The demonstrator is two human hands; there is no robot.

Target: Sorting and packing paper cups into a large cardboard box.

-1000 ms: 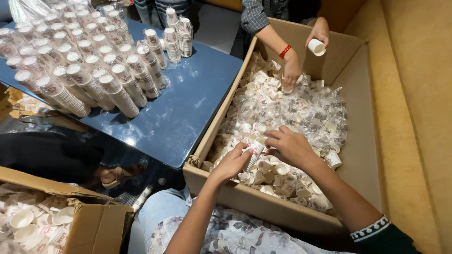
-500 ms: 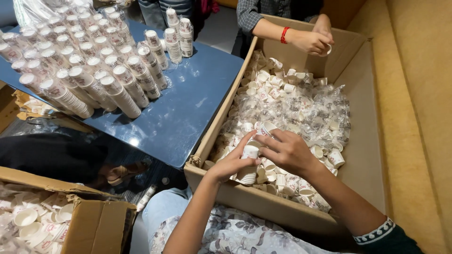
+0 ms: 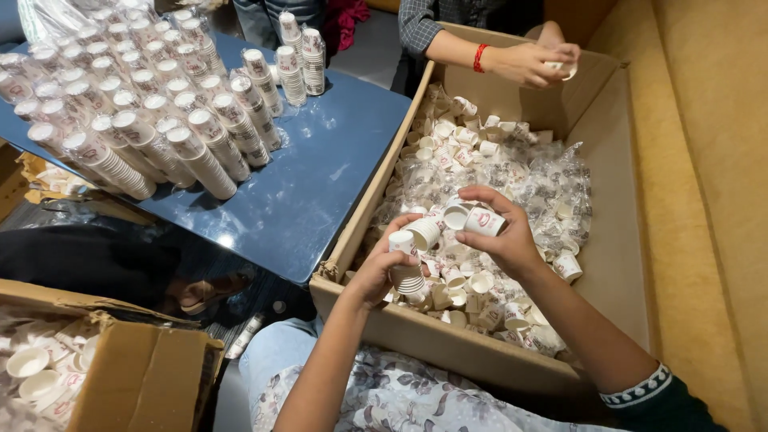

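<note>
Above the cardboard box point(image 3: 616, 232), left hand point(image 3: 382, 268) grips a cup stack point(image 3: 406, 268); right hand point(image 3: 500, 236) pinches two cups point(image 3: 474, 218).

Left hand point(image 3: 384, 268): bare, no ring, band or glove visible; forearm uncovered along its whole visible length.

Right hand point(image 3: 500, 240): bare; forearm uncovered up to a dark green sleeve point(image 3: 680, 404) pushed up the arm, its cuff edged by a white band with a dark repeating pattern.

Lap: white garment point(image 3: 416, 392) printed with grey floral motifs, over light blue trousers point(image 3: 276, 356).
</note>
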